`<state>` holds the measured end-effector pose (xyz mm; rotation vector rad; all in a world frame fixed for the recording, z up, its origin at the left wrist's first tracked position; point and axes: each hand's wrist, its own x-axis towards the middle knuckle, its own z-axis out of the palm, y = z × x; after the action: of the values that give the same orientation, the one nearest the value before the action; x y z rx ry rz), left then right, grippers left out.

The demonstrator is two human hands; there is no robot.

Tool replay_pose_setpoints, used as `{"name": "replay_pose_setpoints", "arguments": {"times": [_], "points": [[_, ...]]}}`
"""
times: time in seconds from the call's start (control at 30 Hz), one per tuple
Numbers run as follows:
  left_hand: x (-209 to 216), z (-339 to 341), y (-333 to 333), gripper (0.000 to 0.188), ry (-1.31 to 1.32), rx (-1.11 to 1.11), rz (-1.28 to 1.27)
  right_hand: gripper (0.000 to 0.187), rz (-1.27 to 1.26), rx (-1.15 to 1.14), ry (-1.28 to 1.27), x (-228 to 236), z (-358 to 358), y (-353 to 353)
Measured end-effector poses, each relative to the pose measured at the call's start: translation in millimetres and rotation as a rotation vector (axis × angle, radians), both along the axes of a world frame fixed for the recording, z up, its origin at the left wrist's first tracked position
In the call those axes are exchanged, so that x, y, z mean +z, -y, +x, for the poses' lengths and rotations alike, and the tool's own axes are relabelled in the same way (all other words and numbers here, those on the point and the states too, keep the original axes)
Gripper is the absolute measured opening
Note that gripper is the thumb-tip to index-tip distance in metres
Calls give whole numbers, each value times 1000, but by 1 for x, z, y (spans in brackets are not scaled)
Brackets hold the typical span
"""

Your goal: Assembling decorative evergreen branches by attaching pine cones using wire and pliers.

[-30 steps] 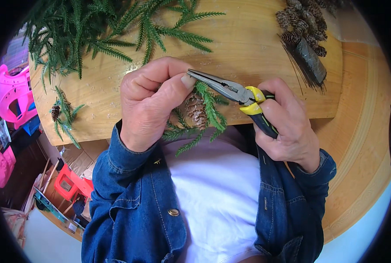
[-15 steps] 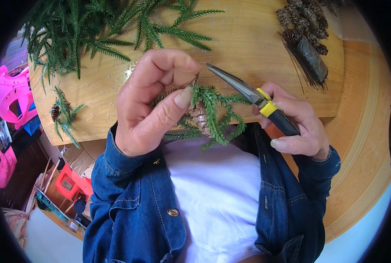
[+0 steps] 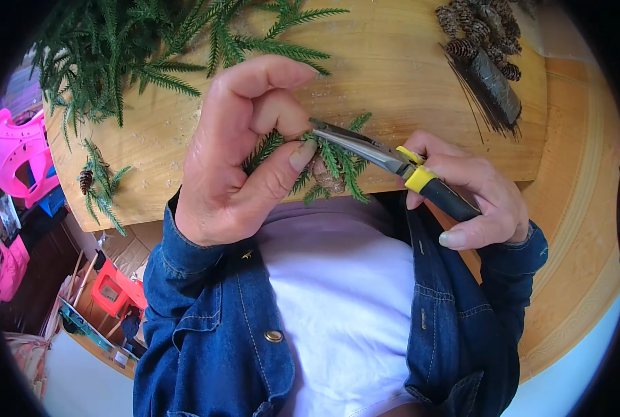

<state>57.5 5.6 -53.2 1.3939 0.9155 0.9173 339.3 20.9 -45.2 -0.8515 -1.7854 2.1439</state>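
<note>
Between thumb and fingers my left hand (image 3: 244,153) pinches a green artificial pine sprig (image 3: 345,163) near its stem. A brown pine cone (image 3: 327,175) hangs among its needles, partly covered by them. My right hand (image 3: 480,194) is wrapped round long-nose pliers (image 3: 386,156) with black and yellow handles. The tips of the pliers reach the top of the sprig, right beside my left fingertips. Whether the jaws grip the stem or a wire there, I cannot tell.
A heap of green pine branches (image 3: 115,55) covers the far left of the wooden table (image 3: 393,76). A small sprig with a cone (image 3: 98,181) lies at the left edge. Far right are several pine cones (image 3: 480,28) and a bundle of dark wires (image 3: 491,90). A pink plastic chair (image 3: 18,153) stands left.
The pliers have moved left and slightly down, so their tips meet the sprig's stem. The sprig has turned in my left hand, and its needles now hang differently.
</note>
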Motion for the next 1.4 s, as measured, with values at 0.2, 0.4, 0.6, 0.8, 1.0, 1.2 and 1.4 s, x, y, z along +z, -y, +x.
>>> {"name": "replay_pose_setpoints", "arguments": {"times": [0.2,0.4,0.6,0.8,1.0,1.2,1.4], "points": [[-2,1,-2,56,-31,-49,11,53,-2,9,-3,-3,0,-2],[-2,4,-2,56,-30,-45,-35,45,61,6,-13,-8,-1,-1],[-5,6,-1,55,7,-7,-51,30,87,-7,-20,-7,-2,-3],[-6,7,0,53,53,35,-42,24,141,-24,-49,-10,-5,-2],[-5,13,3,50,32,97,-25,30,215,-48,137,-7,-5,4],[-3,19,6,49,3,122,63,36,215,-119,86,-6,-3,15],[13,0,15,48,-16,140,88,45,157,-145,85,10,-17,23]]}}
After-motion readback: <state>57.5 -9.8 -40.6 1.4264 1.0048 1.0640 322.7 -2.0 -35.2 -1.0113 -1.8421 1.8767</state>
